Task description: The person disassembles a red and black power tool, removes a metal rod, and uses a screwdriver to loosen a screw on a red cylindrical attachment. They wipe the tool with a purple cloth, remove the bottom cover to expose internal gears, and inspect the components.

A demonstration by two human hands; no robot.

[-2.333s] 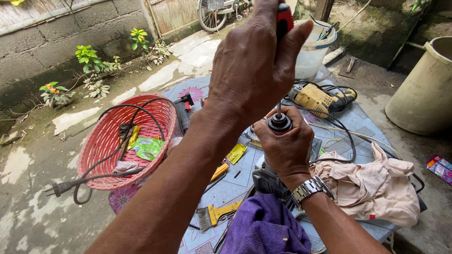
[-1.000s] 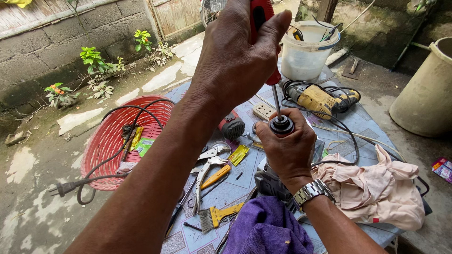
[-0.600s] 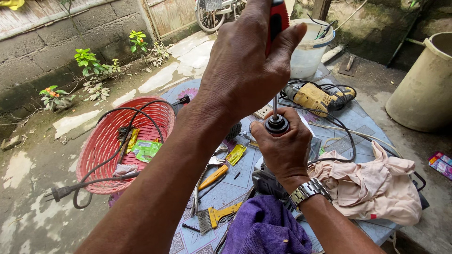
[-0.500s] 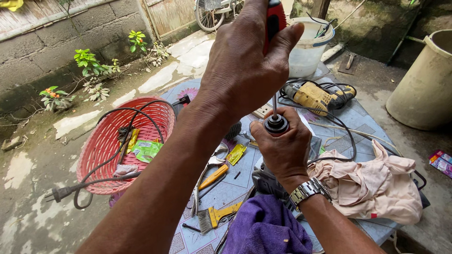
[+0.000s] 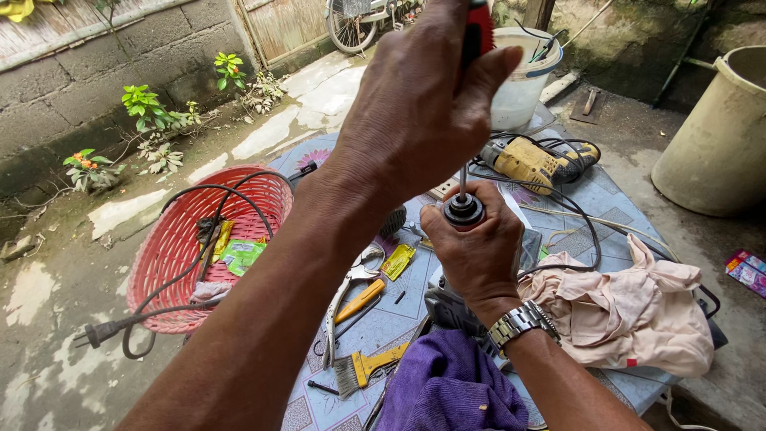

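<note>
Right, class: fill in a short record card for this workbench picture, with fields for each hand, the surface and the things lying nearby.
Left hand: grip closed on red-handled screwdriver, held upright
Right hand: wrapped around round black metal part, screwdriver tip in it
Right wrist: silver metal watch
Surface: blue patterned table
Nearby: yellow power drill, yellow-handled brush, beige cloth, red plastic basket

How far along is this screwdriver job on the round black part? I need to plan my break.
Done: tools are laid out on the table. In hand: the left hand drives a red-handled screwdriver down into the round black part, which the right hand grips. Left: the screwdriver tip sits in the part, so the work there is unfinished.
</note>
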